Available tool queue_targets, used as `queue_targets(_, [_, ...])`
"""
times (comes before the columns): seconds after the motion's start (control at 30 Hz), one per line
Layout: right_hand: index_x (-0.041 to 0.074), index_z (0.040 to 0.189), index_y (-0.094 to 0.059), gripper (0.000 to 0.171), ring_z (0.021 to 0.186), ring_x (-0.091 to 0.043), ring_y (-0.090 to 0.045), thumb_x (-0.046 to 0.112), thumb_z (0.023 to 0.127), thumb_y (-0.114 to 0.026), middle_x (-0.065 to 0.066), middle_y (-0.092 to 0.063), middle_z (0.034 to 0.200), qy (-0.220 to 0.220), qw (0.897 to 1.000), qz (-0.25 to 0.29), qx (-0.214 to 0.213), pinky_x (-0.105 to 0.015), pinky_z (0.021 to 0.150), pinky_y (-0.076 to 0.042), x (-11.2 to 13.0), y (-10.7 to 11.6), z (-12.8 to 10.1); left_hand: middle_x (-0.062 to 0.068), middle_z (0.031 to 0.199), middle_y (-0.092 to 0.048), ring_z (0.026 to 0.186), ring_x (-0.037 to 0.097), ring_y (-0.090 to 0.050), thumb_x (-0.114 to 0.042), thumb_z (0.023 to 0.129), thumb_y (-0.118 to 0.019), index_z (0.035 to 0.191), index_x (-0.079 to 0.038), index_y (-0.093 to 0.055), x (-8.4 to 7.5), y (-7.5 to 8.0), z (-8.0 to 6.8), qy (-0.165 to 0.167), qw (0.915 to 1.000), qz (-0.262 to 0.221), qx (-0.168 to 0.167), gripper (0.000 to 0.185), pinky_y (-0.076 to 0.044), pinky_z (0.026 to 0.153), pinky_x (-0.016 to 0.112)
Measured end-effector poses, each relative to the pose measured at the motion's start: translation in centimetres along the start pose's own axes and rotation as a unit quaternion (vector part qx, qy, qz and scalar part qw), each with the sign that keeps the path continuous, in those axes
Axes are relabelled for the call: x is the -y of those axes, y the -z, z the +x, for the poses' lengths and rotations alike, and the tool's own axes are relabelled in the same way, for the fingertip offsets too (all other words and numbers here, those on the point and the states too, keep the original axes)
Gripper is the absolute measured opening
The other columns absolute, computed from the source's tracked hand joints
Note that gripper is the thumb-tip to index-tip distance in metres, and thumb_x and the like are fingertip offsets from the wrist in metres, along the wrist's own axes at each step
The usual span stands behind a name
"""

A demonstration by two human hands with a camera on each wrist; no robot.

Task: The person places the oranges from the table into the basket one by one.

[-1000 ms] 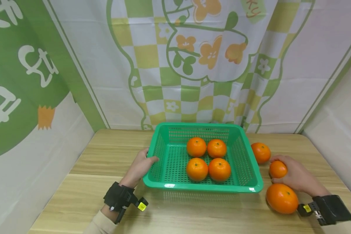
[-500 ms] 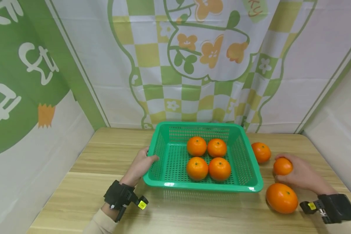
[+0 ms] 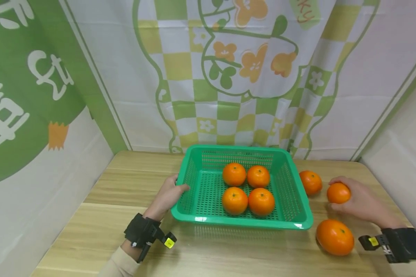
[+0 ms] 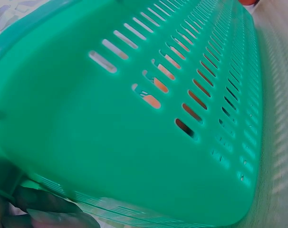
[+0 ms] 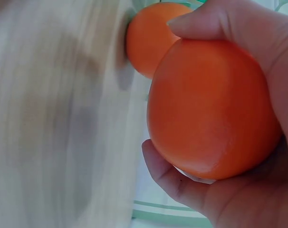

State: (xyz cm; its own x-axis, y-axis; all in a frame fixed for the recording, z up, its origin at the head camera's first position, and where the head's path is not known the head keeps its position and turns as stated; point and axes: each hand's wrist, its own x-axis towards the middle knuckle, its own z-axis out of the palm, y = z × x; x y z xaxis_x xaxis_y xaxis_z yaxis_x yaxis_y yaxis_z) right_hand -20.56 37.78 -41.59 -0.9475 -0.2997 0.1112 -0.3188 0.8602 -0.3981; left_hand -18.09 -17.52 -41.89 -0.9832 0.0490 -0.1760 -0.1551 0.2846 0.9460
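A green plastic basket (image 3: 190,182) sits mid-table and holds several oranges (image 3: 234,174). My left hand (image 3: 167,195) grips the basket's left rim, thumb over the edge; the left wrist view fills with the basket's slotted wall (image 4: 134,123). My right hand (image 3: 355,200) grips a small orange (image 3: 338,192) just above the table, right of the basket. In the right wrist view the fingers curl round that orange (image 5: 208,109). Another orange (image 3: 310,182) lies beside the basket's right wall, and a larger one (image 3: 334,237) lies near the front right.
The wooden table (image 3: 131,181) is closed in by a green and white printed cloth backdrop (image 3: 228,77) behind and on both sides. The table's right edge runs close to my right hand.
My right hand has lifted the small orange off the table and carried it slightly back and to the right. The left hand and basket have stayed put.
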Motion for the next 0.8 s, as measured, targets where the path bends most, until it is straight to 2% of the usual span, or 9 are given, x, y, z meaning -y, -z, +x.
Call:
queue_targets(0.13, [0.002, 0.128, -0.063, 0.066, 0.092, -0.017, -0.060, 0.028, 0.074, -0.092, -0.022, -0.070, 0.121, 0.004, 1.000, -0.001, -0.011, -0.029, 0.072, -0.048, 0.3, 0.4, 0.1, 0.027, 0.133, -0.065, 0.109, 0.034, -0.073, -0.012, 0.100, -0.054, 0.149, 0.003, -0.047, 0.0, 0.1, -0.1, 0.003, 1.0000, -0.002, 0.001, 0.051, -0.063, 0.087, 0.047])
queue_targets(0.4, [0.002, 0.130, -0.061, 0.067, 0.099, -0.029, -0.063, 0.029, 0.076, -0.090, -0.025, -0.068, 0.124, 0.001, 1.000, -0.008, -0.005, -0.039, 0.075, -0.051, 1.1, 0.8, 0.1, 0.028, 0.133, -0.065, 0.108, 0.034, -0.074, -0.012, 0.100, -0.054, 0.148, 0.002, -0.048, 0.0, 0.1, -0.3, -0.001, 1.0000, 0.000, 0.001, 0.051, -0.064, 0.087, 0.047])
queue_targets(0.67, [0.003, 0.128, -0.063, 0.066, 0.097, -0.027, -0.063, 0.027, 0.074, -0.093, -0.023, -0.069, 0.122, 0.022, 0.999, -0.019, -0.034, -0.031, 0.074, -0.048, 1.9, 1.5, 0.1, 0.028, 0.135, -0.065, 0.111, 0.035, -0.073, -0.012, 0.100, -0.054, 0.149, 0.003, -0.048, -0.1, -0.1, -0.3, -0.005, 1.0000, 0.001, 0.005, 0.051, -0.063, 0.088, 0.049])
queue_targets(0.8, [0.005, 0.128, -0.062, 0.066, 0.095, -0.025, -0.062, 0.026, 0.074, -0.092, -0.022, -0.070, 0.120, 0.030, 0.998, -0.014, -0.044, -0.032, 0.073, -0.048, 2.7, 2.0, 0.3, 0.028, 0.134, -0.065, 0.110, 0.034, -0.073, -0.011, 0.100, -0.054, 0.149, 0.003, -0.047, -0.1, -0.1, -0.1, -0.005, 1.0000, 0.001, 0.000, 0.051, -0.064, 0.088, 0.048])
